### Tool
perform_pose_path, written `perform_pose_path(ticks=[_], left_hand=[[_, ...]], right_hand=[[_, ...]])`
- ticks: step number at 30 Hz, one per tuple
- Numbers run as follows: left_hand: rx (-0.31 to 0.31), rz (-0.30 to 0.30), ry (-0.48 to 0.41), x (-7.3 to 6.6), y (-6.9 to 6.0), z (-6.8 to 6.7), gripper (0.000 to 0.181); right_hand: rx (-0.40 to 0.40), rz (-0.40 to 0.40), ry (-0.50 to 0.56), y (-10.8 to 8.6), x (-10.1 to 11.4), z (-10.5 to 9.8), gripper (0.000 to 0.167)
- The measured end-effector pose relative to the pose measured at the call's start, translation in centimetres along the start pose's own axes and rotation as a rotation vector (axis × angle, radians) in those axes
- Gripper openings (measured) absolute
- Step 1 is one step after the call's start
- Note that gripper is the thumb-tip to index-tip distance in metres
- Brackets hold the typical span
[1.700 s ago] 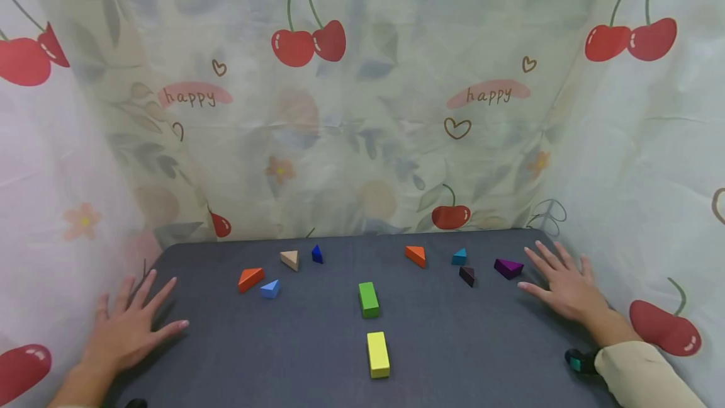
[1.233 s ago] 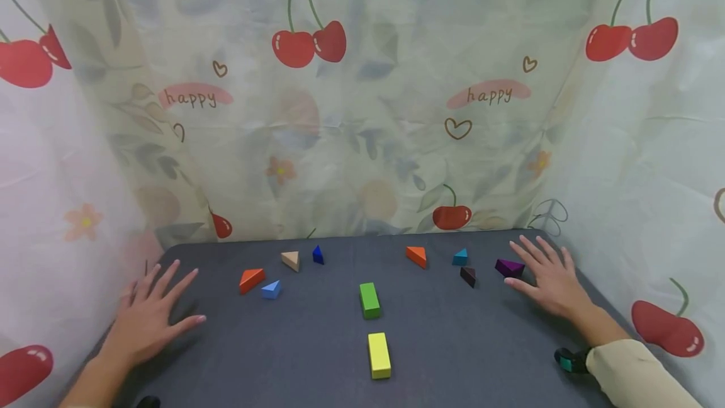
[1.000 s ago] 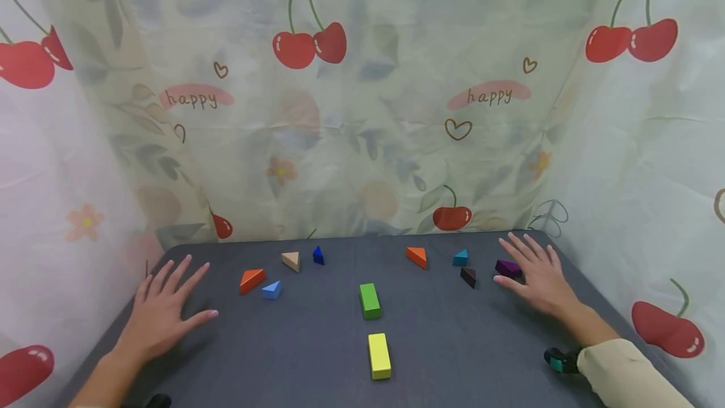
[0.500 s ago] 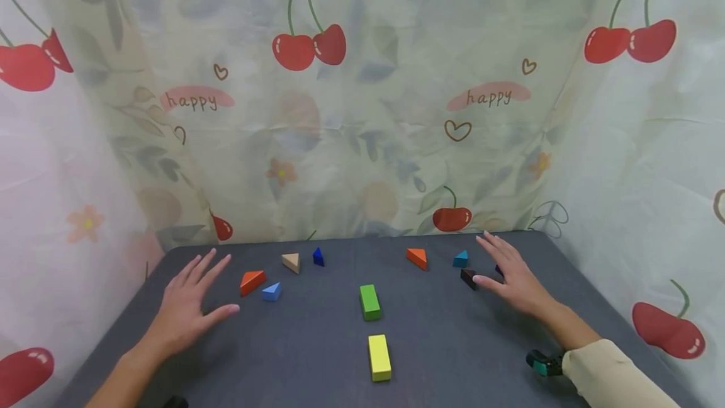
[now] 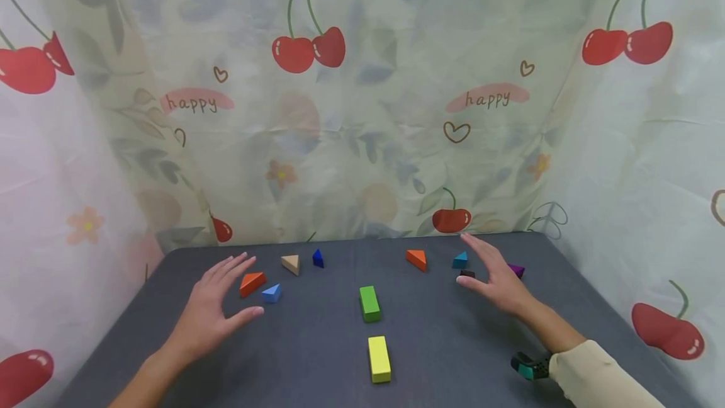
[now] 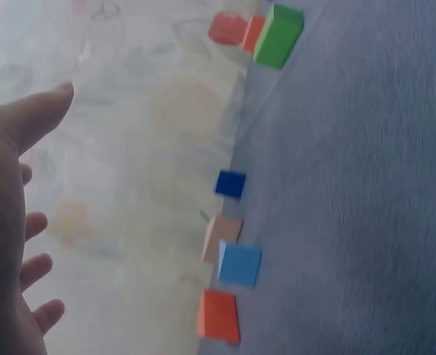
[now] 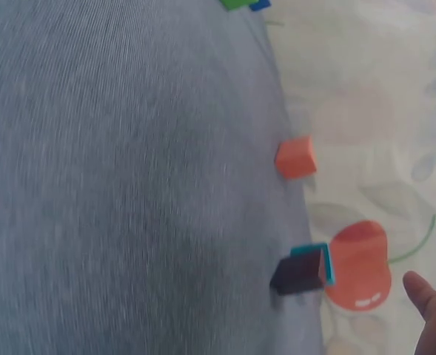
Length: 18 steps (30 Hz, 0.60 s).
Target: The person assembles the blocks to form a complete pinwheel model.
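Observation:
My left hand (image 5: 206,310) hovers over the left of the dark table, fingers spread and holding nothing. Closest to it are an orange triangular block (image 5: 252,283) and a light blue triangular block (image 5: 271,293). Over the right side my right hand (image 5: 501,282) is also spread with nothing in it. It partly covers a dark brown block (image 5: 467,274) and a purple block (image 5: 517,271). A teal triangular block (image 5: 460,260) sits just past its thumb. Between the hands lie a green rectangular block (image 5: 370,304) and, nearer me, a yellow rectangular block (image 5: 379,359).
Toward the back edge stand a beige triangular block (image 5: 291,264), a dark blue one (image 5: 318,259) and a second orange one (image 5: 416,260). A cherry-printed curtain (image 5: 362,112) encloses the table (image 5: 317,357) at the back and both sides.
Both hands have moved inward from the table's sides, the left rightward and the right leftward. The right hand came across the purple and brown blocks. The blocks have stayed in place.

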<state>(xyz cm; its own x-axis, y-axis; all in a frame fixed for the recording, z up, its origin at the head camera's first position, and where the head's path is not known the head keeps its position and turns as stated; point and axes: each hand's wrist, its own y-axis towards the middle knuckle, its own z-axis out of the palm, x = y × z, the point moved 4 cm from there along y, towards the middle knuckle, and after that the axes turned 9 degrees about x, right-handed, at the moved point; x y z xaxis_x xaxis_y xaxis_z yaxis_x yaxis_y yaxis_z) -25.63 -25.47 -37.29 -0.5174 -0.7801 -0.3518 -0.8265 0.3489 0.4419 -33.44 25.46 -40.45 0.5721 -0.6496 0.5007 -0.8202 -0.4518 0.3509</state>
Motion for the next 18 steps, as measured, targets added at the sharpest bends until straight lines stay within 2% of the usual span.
perform_pose_path(ticks=[6, 14, 18], left_hand=[[-0.049, 0.043, -0.078, -1.6, 0.2, 0.6, 0.069], [-0.078, 0.077, -0.117, -3.0, 0.5, 2.0, 0.054], [-0.065, 0.098, -0.131, -3.7, 0.8, 3.0, 0.049]], right_hand=[[0.011, 0.052, 0.097, 0.5, 1.2, 0.7, 0.081], [-0.023, -0.001, 0.207, 1.5, 2.2, 1.7, 0.079], [-0.018, -0.022, 0.240, 2.1, 2.7, 2.5, 0.076]])
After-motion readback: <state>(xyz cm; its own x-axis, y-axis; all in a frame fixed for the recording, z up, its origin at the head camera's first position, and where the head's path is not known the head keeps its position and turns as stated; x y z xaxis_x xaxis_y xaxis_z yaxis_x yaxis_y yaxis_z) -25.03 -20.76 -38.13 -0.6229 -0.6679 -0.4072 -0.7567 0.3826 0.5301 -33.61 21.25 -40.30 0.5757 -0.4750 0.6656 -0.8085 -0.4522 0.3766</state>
